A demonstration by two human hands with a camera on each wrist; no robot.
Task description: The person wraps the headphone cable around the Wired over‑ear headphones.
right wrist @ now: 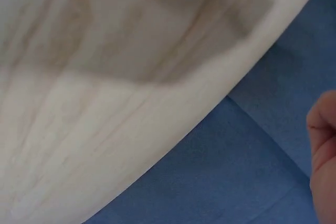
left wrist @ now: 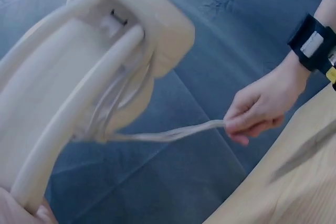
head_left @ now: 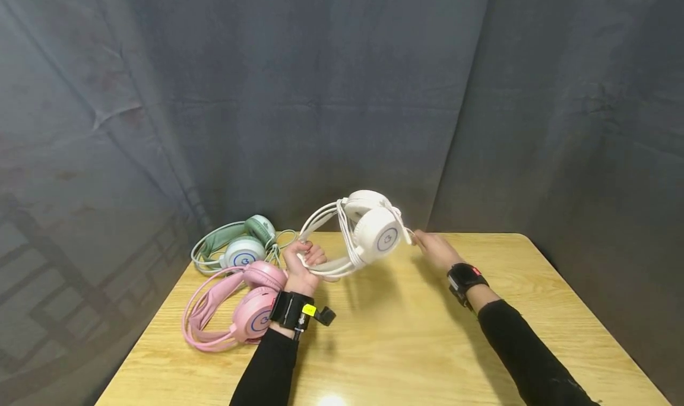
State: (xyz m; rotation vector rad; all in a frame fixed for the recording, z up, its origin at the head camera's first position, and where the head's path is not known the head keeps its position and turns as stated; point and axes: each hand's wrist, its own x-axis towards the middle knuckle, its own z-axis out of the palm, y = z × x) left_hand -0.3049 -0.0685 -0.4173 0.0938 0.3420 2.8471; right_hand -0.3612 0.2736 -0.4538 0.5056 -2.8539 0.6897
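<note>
Two-handed, holding white headphones (head_left: 376,231) aloft over the worktop (head_left: 422,352), gripping the headband (left wrist: 47,82) in left fingers (head_left: 315,256), pinching the cable (left wrist: 173,133) in right fingers (left wrist: 262,127). Likely light, smooth and springy, but limp along the cable; best taken by the headband, without tugging.

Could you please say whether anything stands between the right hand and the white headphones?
Nothing visible does: only the cable of the white headphones spans that gap, held by the right hand; the pink headphones and green headphones lie to the left.
</note>
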